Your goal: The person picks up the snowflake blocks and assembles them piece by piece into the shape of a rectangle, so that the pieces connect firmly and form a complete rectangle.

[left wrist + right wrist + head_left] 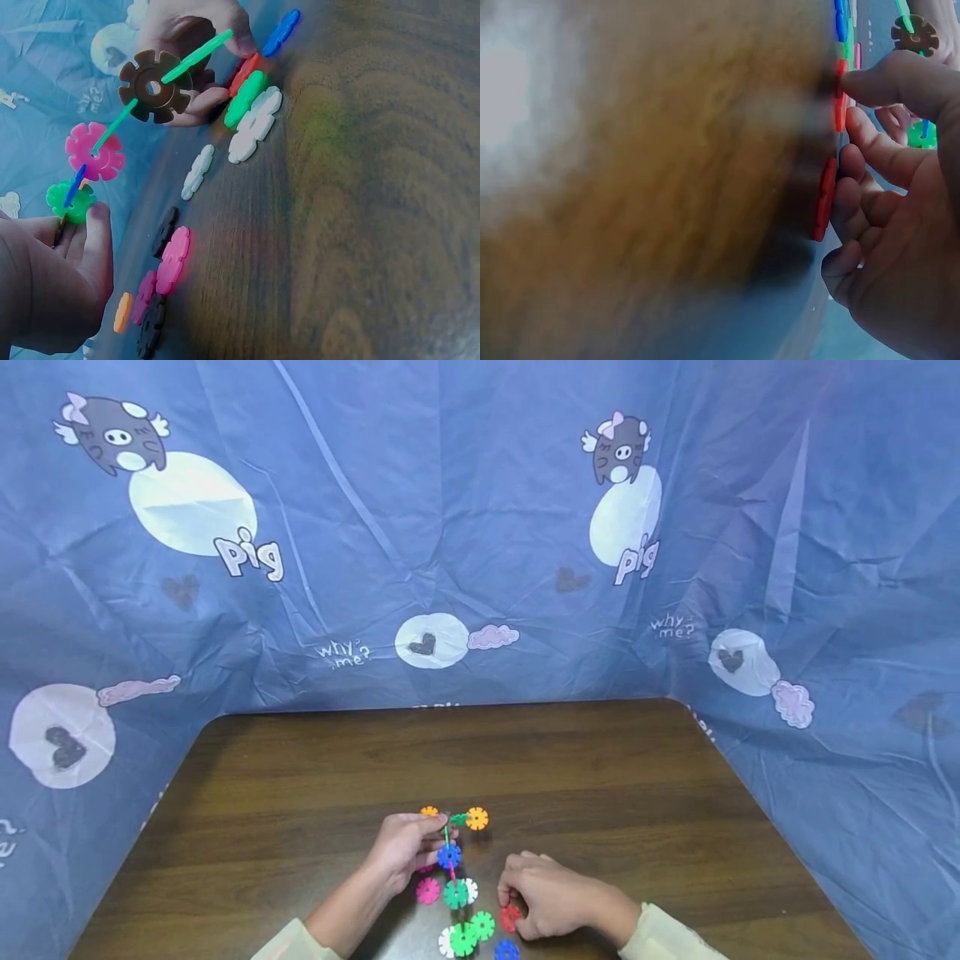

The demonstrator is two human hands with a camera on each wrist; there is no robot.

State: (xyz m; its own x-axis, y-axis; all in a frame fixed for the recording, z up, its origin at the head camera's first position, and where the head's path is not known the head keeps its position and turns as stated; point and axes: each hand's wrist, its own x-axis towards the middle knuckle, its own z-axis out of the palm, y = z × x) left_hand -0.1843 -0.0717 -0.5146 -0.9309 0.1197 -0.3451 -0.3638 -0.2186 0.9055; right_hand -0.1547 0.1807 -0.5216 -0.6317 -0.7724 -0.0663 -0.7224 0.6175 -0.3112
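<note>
My left hand (pixel 405 852) grips the upper end of a chain of slotted plastic discs, at a green disc (pixel 70 201). The chain runs toward me through a blue disc (pixel 449 857), a teal-green disc (pixel 456 894) and a bright green disc (pixel 462 939). A pink disc (pixel 96 151) and a brown disc (pixel 154 87) face the left wrist camera. My right hand (pixel 551 893) pinches a red disc (pixel 510 917) at the table, thumb and forefinger at its edge. Another red disc (pixel 823 199) shows beside the other fingers in the right wrist view.
Loose discs lie around the chain: pink (pixel 428 891), white (pixel 470 891), green (pixel 483 926) and blue (pixel 507 951). Black (pixel 165 232) and orange (pixel 122 313) ones show in the left wrist view. A blue printed curtain (pixel 480 527) surrounds the brown wooden table (pixel 600 777).
</note>
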